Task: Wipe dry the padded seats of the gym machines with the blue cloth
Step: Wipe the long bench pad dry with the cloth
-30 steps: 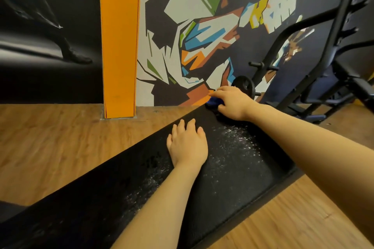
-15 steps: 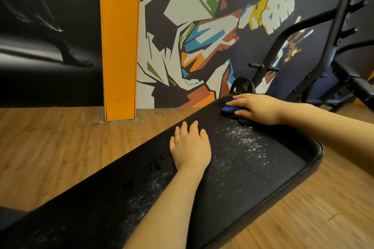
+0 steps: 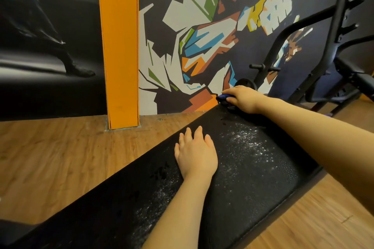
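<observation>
Wet black bench pad [image 3: 253, 178]; right hand [image 3: 243, 98] mostly hides blue cloth [image 3: 224, 97].

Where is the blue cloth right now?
In the head view, the blue cloth is under the right hand at the far end of the black padded seat, near the painted wall.

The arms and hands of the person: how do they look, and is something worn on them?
Both forearms are bare as far as the picture shows: no sleeves, gloves, watch or bracelet. The left hand and the right hand show no rings on the visible fingers. The fingernails look short and unpainted.
</observation>
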### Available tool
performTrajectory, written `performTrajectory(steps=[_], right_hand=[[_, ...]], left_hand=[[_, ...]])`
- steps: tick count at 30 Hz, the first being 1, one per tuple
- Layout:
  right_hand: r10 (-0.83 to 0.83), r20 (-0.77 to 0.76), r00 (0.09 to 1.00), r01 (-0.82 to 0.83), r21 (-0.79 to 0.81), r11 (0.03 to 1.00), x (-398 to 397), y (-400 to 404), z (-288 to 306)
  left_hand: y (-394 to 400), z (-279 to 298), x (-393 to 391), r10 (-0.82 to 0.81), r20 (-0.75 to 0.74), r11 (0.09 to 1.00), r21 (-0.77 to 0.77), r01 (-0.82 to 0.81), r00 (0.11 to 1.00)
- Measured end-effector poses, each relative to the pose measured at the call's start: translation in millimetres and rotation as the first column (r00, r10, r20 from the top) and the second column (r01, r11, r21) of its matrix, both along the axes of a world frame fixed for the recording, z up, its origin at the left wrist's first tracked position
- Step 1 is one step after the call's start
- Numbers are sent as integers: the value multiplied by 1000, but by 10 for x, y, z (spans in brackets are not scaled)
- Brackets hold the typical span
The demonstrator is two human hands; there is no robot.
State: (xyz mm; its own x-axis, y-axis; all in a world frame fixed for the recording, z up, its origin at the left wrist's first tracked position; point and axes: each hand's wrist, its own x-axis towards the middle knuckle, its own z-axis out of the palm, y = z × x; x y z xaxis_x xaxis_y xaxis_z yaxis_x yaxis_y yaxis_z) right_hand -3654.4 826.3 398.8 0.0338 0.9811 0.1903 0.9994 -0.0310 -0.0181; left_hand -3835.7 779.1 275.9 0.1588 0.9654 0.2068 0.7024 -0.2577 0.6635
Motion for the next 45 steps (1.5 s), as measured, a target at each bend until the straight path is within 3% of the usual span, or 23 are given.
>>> performTrajectory(steps=[6,15,21,24,28,33,38,45], right_hand=[[-3,-114,993,-10,-108,994,74,-195,59],[-56,-169,984,18,-220,975,228,-889,212],[0,0,1000,0,-28,1000,127,-494,68],[-24,-91,996,25,15,1000,128,-303,11],[-98,-211,973,75,-112,991,158,-371,30],[-60,-279,959,18,-151,988,227,-749,94],[-58,-174,983,28,-171,985,281,-978,111],[32,37,999,-32,9,999,-24,-633,145]], left_hand=[[-2,8,8,6,8,1000,-9,-6,1000],[-22,5,-2,-2,9,1000,-3,2,1000],[-14,1,3,0,10,1000,0,0,1000],[-19,14,2,9,11,1000,-2,-8,1000],[-27,12,2,2,11,1000,-7,-2,1000],[-25,18,5,-2,9,1000,-3,2,1000],[-24,-2,-18,0,10,1000,1,0,1000],[-21,17,-4,2,7,1000,-5,-2,1000]])
